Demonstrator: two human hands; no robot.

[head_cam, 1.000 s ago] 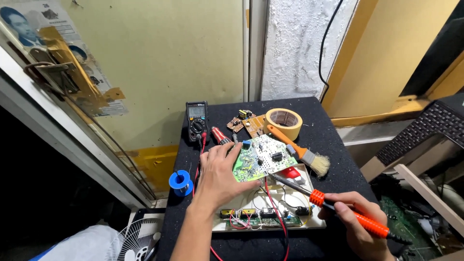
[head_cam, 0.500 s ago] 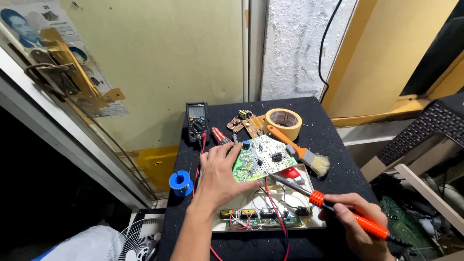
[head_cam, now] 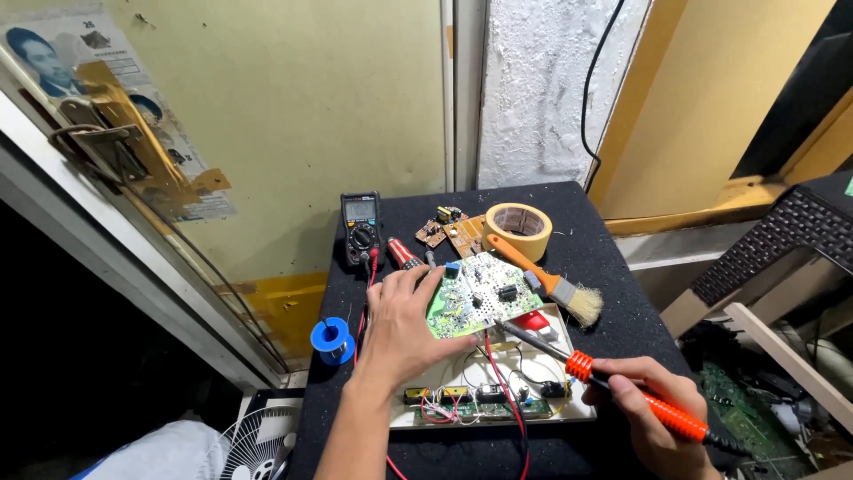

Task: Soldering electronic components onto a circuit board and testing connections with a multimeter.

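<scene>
Your left hand (head_cam: 400,329) lies palm-down on the black felt-covered desk (head_cam: 613,267), its fingers (head_cam: 418,283) spread and pressing the left edge of the green, angular printed circuit board (head_cam: 480,298), which sits tilted over the white plastic appliance housing (head_cam: 498,391). Your right hand (head_cam: 644,409) has its fingers wrapped tight round the orange ribbed handle of the soldering iron (head_cam: 622,391); its metal tip points up-left and meets the board's lower right edge.

Red and black wires (head_cam: 502,391) run from under the board across the housing. Behind the board stand a black digital multimeter (head_cam: 360,227), two small brown circuit boards (head_cam: 453,229) and a roll of tan masking tape (head_cam: 517,229). Just right of the board lies an orange-handled paintbrush with pale bristles (head_cam: 551,283). Left of the board, off the desk's edge, sits a blue spool of solder wire (head_cam: 331,338). A white fan grille (head_cam: 258,444) shows low down, well left of the board.
</scene>
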